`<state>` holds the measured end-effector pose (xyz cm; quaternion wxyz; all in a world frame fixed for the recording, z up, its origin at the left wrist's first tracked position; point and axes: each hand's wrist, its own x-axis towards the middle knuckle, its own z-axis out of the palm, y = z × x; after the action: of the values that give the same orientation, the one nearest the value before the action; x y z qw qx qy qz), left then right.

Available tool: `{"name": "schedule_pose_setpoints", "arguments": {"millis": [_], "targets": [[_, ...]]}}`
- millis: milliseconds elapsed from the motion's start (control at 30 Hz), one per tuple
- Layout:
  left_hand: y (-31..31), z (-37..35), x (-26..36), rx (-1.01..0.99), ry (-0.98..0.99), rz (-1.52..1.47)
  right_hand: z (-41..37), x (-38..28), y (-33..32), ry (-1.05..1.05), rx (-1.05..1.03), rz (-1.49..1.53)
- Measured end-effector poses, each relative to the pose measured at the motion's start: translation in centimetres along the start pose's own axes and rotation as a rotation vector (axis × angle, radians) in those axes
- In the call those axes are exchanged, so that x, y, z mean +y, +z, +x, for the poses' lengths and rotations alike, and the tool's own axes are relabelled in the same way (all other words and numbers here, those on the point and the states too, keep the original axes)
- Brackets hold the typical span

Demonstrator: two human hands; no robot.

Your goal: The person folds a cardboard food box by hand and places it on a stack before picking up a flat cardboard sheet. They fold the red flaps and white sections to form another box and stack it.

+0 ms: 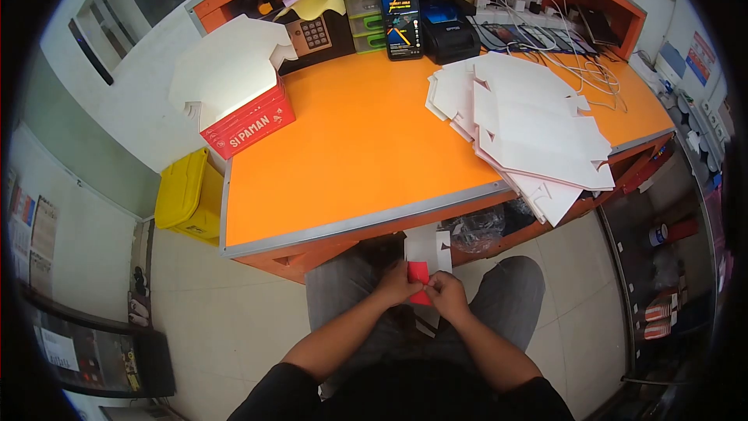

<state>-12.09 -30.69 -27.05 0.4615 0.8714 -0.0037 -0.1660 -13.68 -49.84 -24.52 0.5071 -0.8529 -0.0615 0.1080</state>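
A red-and-white cardboard box (418,271), partly folded, is held over my lap, below the desk's front edge. My left hand (396,285) grips its red side from the left. My right hand (447,297) is closed, thumb and fingers pinching the red edge from the right. The box's white inner face points away from me, toward the desk, and its lower part is hidden by my hands. On the desk's left lie stacked red boxes (251,123) marked "SI PAMAN", their white lids open. Flat white cardboard blanks (538,121) are piled at the right.
The orange desk (351,156) has a metal edge in front of me. At its back stand a phone (401,25), a black printer (452,35), green drawers (368,8) and tangled white cables (596,78). A yellow bin (187,195) stands left on the floor.
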Motion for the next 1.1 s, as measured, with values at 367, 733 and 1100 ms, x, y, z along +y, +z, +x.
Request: {"name": "schedule_pose_setpoints", "arguments": {"millis": [367, 733, 1100], "targets": [[-0.7, -0.8, 2.1, -0.147, 0.225, -0.199, 1.8, 4.6, 1.2, 0.140, -0.131, 0.542], [-0.3, -2.5, 3.3, -0.027, 0.165, 0.484, 3.0, 0.8, -2.7, 0.324, 0.132, 0.784], [-1.2, -2.4, 5.4, 0.072, 0.105, 0.289, 3.8, 5.2, 0.3, 0.083, 0.245, 0.220]]}}
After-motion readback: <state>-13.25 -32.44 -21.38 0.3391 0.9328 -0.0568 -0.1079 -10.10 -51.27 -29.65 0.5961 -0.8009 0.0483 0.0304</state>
